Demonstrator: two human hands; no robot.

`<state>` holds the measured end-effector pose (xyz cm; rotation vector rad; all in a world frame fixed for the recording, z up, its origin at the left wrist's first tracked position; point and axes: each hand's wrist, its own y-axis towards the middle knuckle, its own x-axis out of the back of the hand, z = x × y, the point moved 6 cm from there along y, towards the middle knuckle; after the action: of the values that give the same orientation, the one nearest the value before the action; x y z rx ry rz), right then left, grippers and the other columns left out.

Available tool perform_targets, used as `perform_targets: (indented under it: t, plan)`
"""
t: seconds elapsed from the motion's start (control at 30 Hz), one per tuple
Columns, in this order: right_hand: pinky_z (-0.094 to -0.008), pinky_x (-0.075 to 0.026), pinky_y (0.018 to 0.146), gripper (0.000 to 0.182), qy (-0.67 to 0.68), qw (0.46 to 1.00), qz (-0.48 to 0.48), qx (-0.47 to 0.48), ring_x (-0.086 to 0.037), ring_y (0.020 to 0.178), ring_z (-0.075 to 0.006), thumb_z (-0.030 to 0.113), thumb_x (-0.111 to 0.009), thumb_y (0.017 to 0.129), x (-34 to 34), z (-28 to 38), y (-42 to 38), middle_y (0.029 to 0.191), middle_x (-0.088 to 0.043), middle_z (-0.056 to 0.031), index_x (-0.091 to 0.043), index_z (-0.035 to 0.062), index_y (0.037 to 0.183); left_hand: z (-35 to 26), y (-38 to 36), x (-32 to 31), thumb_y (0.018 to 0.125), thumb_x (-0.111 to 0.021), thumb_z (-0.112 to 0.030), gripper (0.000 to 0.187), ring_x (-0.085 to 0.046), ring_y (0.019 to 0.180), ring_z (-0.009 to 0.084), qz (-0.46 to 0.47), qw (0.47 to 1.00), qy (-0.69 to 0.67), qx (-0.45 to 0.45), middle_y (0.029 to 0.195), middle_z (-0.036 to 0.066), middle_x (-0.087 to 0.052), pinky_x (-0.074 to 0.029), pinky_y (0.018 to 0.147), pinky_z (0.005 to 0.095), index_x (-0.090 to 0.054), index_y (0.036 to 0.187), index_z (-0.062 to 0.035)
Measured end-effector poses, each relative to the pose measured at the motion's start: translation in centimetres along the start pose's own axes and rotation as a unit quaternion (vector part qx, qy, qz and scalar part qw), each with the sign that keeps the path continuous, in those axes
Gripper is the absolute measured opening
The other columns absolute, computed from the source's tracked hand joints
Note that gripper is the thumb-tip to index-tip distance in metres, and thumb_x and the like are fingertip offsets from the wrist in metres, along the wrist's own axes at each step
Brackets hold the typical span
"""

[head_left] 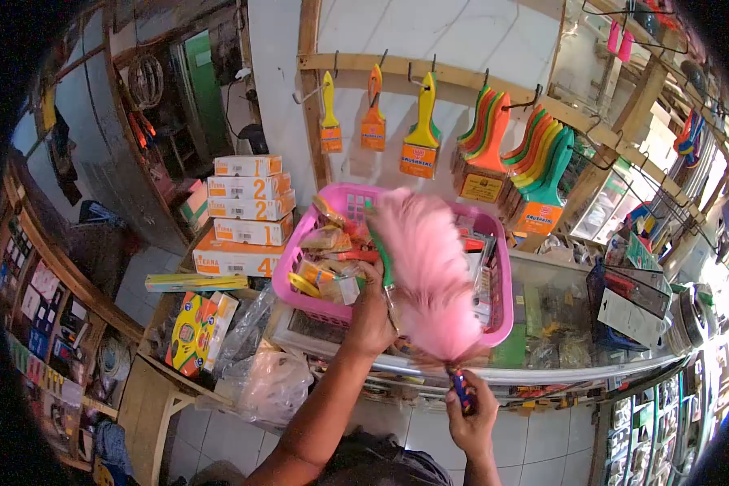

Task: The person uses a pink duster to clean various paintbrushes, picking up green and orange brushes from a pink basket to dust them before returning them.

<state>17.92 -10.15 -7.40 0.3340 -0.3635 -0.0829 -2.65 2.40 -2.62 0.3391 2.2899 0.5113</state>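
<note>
My right hand (471, 411) is closed around the dark handle of a pink feather duster (429, 275). The fluffy head points up and away, blurred at its edges, and covers part of the pink basket (504, 324). My left hand (371, 314) reaches over the basket's near side and grips a paintbrush with a green handle (382, 247), its handle upward. The duster's head is right beside this brush and hides part of it. Several packed paintbrushes (326, 239) with yellow, orange and red parts lie in the basket to the left of my hand.
The basket stands on a glass display counter (563, 283). Paintbrushes (419, 121) hang from hooks on a wooden rail behind it. Stacked orange-white boxes (249, 231) and a yellow-red box (193, 330) stand at left. Plastic bags (267, 381) hang at the counter's front.
</note>
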Motion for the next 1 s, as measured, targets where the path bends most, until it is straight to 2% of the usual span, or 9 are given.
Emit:
perform_targets:
  t: [0.07, 0.17, 0.23, 0.27, 0.33, 0.5, 0.6, 0.8, 1.0]
  plan:
    - [-0.0315, -0.050, 0.072, 0.033, -0.059, 0.994, 0.043, 0.075, -0.062, 0.077, -0.0189, 0.005, -0.071, 0.080, -0.3, 1.7, 0.1, 0.090, -0.065, -0.0147, -0.062, -0.0023, 0.111, -2.6, -0.1, -2.3, 0.096, -0.059, -0.040, 0.069, -0.057, 0.109, 0.0185, 0.081, 0.941, 0.303, -0.128, 0.138, 0.014, -0.051, -0.050, 0.092, 0.0350, -0.030, 0.151, -0.0087]
    - [-0.0312, -0.050, 0.074, 0.031, -0.076, 0.991, 0.039, 0.107, -0.062, 0.079, -0.0186, 0.005, -0.071, 0.081, 0.0, 1.3, 0.3, 0.090, -0.065, -0.0147, -0.062, -0.0025, 0.110, -1.0, 0.3, -2.6, 0.098, -0.055, -0.044, 0.073, -0.059, 0.106, 0.0193, 0.005, 0.983, -0.179, 0.049, 0.141, 0.014, -0.048, -0.053, 0.091, 0.0355, -0.022, 0.154, -0.0119]
    - [-0.0312, -0.050, 0.076, 0.034, -0.048, 0.998, -0.020, 0.018, -0.063, 0.081, -0.0202, 0.007, -0.072, 0.082, 1.2, 0.9, 0.7, 0.091, -0.066, -0.0158, -0.062, -0.0025, 0.113, 2.7, 0.2, 1.4, 0.101, -0.049, -0.047, 0.070, -0.060, 0.107, 0.0210, -0.121, 0.959, -0.221, 0.129, 0.141, 0.015, -0.048, -0.054, 0.091, 0.0366, -0.022, 0.154, -0.0119]
    - [-0.0312, -0.050, 0.075, 0.034, -0.024, 0.999, -0.016, -0.017, -0.062, 0.080, -0.0199, 0.008, -0.072, 0.083, 1.4, 0.7, 0.5, 0.091, -0.066, -0.0155, -0.062, -0.0030, 0.114, 3.0, 0.2, 2.7, 0.101, -0.046, -0.044, 0.059, -0.060, 0.115, 0.0292, -0.062, 0.972, -0.205, 0.094, 0.133, 0.017, -0.056, -0.050, 0.099, 0.0458, -0.035, 0.148, -0.0107]
    - [-0.0311, -0.050, 0.074, 0.035, -0.030, 0.999, 0.016, 0.002, -0.061, 0.078, -0.0191, 0.009, -0.072, 0.084, 1.3, 1.2, 0.9, 0.090, -0.066, -0.0149, -0.062, -0.0041, 0.115, 0.5, -0.4, 1.4, 0.101, -0.045, -0.046, 0.060, -0.057, 0.120, 0.0290, 0.004, 0.971, 0.236, -0.041, 0.139, 0.017, -0.052, -0.048, 0.103, 0.0473, -0.033, 0.150, -0.0137]
    - [-0.0318, -0.050, 0.069, 0.036, -0.069, 0.996, -0.006, 0.058, -0.062, 0.076, -0.0208, 0.010, -0.072, 0.084, 2.0, 1.1, 1.6, 0.089, -0.065, -0.0145, -0.062, -0.0035, 0.116, 2.7, -0.1, 2.0, 0.102, -0.045, -0.049, 0.063, -0.053, 0.126, 0.0274, -0.085, 0.960, -0.238, 0.121, 0.144, 0.012, -0.047, -0.048, 0.104, 0.0472, -0.026, 0.152, -0.0148]
    - [-0.0322, -0.049, 0.071, 0.037, -0.091, 0.994, 0.044, 0.036, -0.063, 0.077, -0.0249, 0.009, -0.071, 0.084, 1.5, 2.0, 1.4, 0.089, -0.064, -0.0154, -0.062, -0.0036, 0.118, 0.9, 0.2, 0.2, 0.102, -0.046, -0.048, 0.063, -0.052, 0.127, 0.0261, -0.001, 1.000, -0.026, 0.005, 0.142, 0.011, -0.049, -0.046, 0.106, 0.0466, -0.031, 0.149, -0.0096]
    - [-0.0327, -0.049, 0.069, 0.035, 0.000, 0.999, -0.051, -0.003, -0.062, 0.074, -0.0244, 0.006, -0.070, 0.083, 1.8, 0.0, 1.2, 0.085, -0.063, -0.0151, -0.063, -0.0052, 0.115, 3.6, 0.5, 2.6, 0.102, -0.051, -0.038, 0.050, -0.054, 0.124, 0.0224, -0.137, 0.955, -0.223, 0.140, 0.136, 0.012, -0.054, -0.050, 0.099, 0.0397, -0.042, 0.141, -0.0097]
    - [-0.0345, -0.051, 0.070, 0.038, -0.087, 0.992, 0.036, 0.079, -0.064, 0.075, -0.0278, 0.007, -0.071, 0.084, 2.1, 2.0, 1.5, 0.088, -0.065, -0.0175, -0.062, -0.0021, 0.120, 1.1, 1.4, -0.4, 0.101, -0.046, -0.041, 0.058, -0.050, 0.131, 0.0265, 0.063, 0.976, -0.210, 0.010, 0.147, 0.017, -0.046, -0.042, 0.108, 0.0480, -0.036, 0.145, -0.0049]
